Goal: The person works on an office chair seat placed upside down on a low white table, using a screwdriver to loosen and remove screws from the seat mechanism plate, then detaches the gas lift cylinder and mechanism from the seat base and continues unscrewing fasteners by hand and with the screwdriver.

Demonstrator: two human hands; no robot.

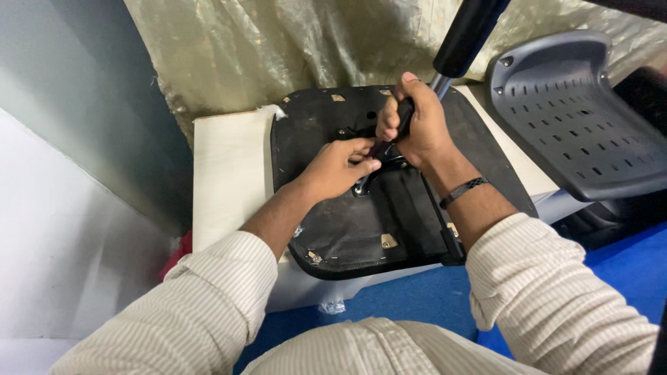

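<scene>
Screwdriver (401,114) gripped tight in right hand (417,125), left hand (340,167) pinching the bracket (368,177) below; upturned chair seat (389,222) looks stiff, heavyish, best grabbed by its rim.

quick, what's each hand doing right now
Left hand: fingers pinched at the metal bracket under the seat base.
Right hand: closed around a tool handle.
</scene>
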